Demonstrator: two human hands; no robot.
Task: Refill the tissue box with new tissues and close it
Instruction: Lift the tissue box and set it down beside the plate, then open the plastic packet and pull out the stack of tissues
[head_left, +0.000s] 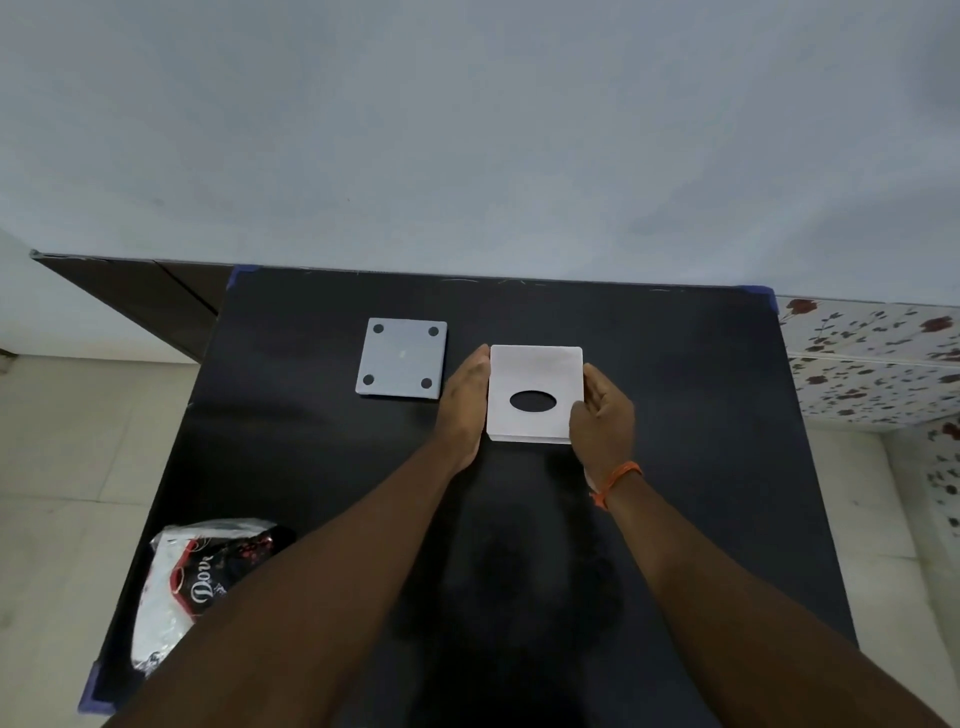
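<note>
A white square tissue box (535, 374) with a dark oval opening on its top stands on the black table (675, 415), a little right of centre. My left hand (462, 405) lies flat against the box's left side. My right hand (602, 415) grips the right side, fingers curled over the edge. To the left of the box lies its grey base plate (401, 358), flat, with a dark round pad in each corner. A plastic pack of tissues (182, 582), white, red and black, lies at the table's near left corner, partly hidden by my left forearm.
The table stands against a pale wall (467, 130). A dark brown cabinet (145, 296) is at the far left. Pale floor tiles lie to the left, and flower-patterned tiles (872, 358) are on the right.
</note>
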